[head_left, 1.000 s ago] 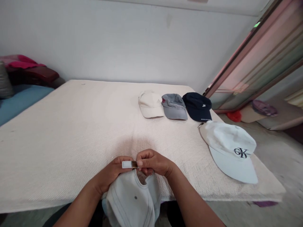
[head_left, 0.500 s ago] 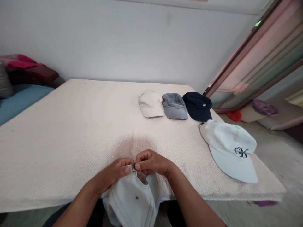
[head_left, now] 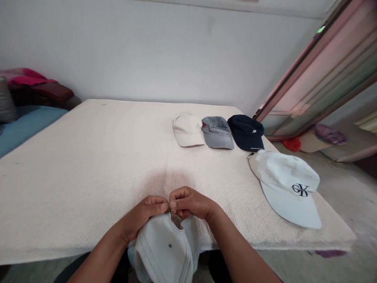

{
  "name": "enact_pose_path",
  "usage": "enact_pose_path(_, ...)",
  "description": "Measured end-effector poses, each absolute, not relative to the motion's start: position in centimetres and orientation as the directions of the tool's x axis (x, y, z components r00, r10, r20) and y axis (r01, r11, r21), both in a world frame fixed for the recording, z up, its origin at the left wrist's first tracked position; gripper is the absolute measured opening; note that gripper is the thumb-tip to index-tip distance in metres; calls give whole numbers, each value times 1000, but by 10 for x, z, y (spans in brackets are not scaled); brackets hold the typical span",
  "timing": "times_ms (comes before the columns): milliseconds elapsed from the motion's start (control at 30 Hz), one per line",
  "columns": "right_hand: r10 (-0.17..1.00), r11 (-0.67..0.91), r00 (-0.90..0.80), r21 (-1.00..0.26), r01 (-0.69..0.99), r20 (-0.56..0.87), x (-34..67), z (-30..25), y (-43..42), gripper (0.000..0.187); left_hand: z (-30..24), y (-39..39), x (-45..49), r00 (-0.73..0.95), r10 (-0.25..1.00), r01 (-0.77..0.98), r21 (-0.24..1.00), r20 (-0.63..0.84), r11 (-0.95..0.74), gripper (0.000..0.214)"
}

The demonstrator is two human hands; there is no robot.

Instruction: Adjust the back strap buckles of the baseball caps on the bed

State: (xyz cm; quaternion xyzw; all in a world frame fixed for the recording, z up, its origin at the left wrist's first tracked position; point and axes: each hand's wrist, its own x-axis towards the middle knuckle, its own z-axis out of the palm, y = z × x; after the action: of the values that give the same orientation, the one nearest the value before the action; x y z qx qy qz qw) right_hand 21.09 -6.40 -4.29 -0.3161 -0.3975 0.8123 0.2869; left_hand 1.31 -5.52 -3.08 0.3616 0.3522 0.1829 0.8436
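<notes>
A pale grey baseball cap (head_left: 165, 245) hangs at the table's front edge, its rear opening turned up. My left hand (head_left: 151, 210) pinches the cap's back strap near the buckle, thumb on top. Close against it, my right hand (head_left: 188, 202) is closed on the strap's other side, thumb and forefinger together. The fingers mostly cover the buckle. Farther back lie a cream cap (head_left: 187, 129), a grey cap (head_left: 218, 133) and a navy cap (head_left: 246, 133) in a row. At the right rests a larger-looking white cap (head_left: 287, 184) with dark letters.
A cream textured cloth covers the table (head_left: 88, 169). A white wall (head_left: 132, 51) rises behind it. On the left is a blue surface (head_left: 38, 120) with a pink cloth (head_left: 29, 76) beyond. A framed glass panel (head_left: 318, 74) stands at the right.
My left thumb has slid right over the buckle, toward my right fingers, so the metal is now mostly covered. The right hand and the other caps have hardly moved.
</notes>
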Motion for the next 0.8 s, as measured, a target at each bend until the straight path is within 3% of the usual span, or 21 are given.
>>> enact_pose_path(333, 746, -499, -623, -816, -291, -234, 213, -43, -65, 19, -26, -57, 21, 668, 590, -148, 697, -453, 702, 19)
enact_pose_path(533, 768, -496, -590, -816, -298, -251, 213, -42, -67, 18, -20, -55, 21, 595, 644, -117, 740, -481, 662, 27)
enact_pose_path(800, 771, -499, -570, -825, -264, -285, 210, -40, -66, 21, -32, -53, 23, 685, 602, -122, 750, -411, 650, 17)
